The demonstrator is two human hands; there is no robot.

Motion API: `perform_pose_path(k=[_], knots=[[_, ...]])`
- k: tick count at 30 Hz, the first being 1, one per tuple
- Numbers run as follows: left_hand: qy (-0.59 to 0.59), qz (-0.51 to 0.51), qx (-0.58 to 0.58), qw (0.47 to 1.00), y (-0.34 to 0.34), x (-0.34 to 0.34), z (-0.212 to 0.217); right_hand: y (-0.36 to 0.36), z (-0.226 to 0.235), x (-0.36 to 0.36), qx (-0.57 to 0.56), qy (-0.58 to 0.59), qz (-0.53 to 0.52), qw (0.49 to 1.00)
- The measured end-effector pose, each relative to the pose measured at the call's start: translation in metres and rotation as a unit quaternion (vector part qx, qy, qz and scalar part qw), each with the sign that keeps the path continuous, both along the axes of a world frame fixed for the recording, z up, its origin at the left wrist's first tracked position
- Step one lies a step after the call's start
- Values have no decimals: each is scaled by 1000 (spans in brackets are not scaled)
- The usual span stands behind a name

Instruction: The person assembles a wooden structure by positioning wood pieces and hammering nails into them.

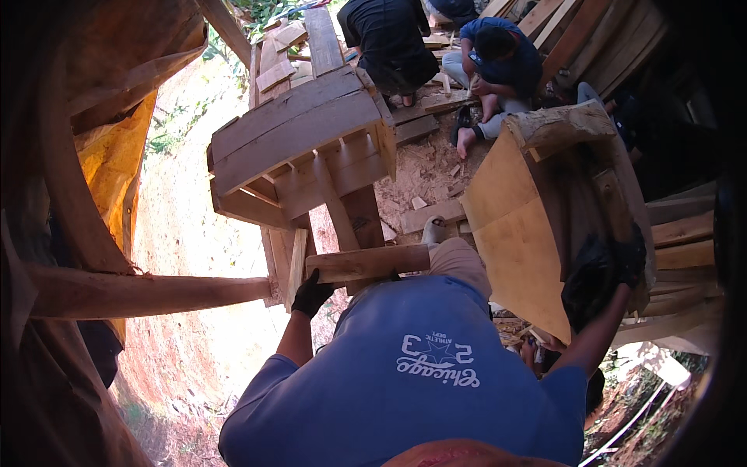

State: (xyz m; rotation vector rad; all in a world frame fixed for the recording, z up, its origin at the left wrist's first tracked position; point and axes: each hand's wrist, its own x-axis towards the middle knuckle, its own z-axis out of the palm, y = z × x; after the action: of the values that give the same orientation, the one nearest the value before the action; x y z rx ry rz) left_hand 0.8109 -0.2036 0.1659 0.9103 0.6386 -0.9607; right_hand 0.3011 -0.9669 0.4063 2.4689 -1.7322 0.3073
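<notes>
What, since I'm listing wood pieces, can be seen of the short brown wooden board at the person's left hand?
The short brown wooden board is narrow and rectangular, its face streaked lighter and darker. It lies nearly crosswise beyond the blue shirt, its left end in the black-gloved left hand, its right end beside the beige-clad leg; contact there is unclear.

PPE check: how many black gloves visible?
2: one on the left hand, at the short board's left end; one on the right hand, at the pale-sided wooden box. Others may be hidden among co-workers.
</notes>
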Motion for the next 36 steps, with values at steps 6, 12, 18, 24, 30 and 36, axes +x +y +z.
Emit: perform_pose_path(k=[6, 12, 18, 24, 30, 36], knots=[[-297, -91, -6, 950, 34, -19, -104, -3, 4, 3, -2, -19, 16, 1000], [-633, -310, 336, 625, -9, -42, -83, 6, 11, -2, -14, -14, 21, 1000], [-547, -302, 423, 657, -22, -50, -37, 10, 13, 1, -19, -20, 30, 999], [-548, -274, 378, 694, -19, -43, -28, 8, 15, -3, -24, -24, 39, 999], [-543, -171, 285, 771, -33, 0, -15, 8, 14, -3, -25, -26, 45, 998], [-524, -185, 518, 650, -64, 74, -6, 21, 17, -12, -22, -23, 36, 999]])
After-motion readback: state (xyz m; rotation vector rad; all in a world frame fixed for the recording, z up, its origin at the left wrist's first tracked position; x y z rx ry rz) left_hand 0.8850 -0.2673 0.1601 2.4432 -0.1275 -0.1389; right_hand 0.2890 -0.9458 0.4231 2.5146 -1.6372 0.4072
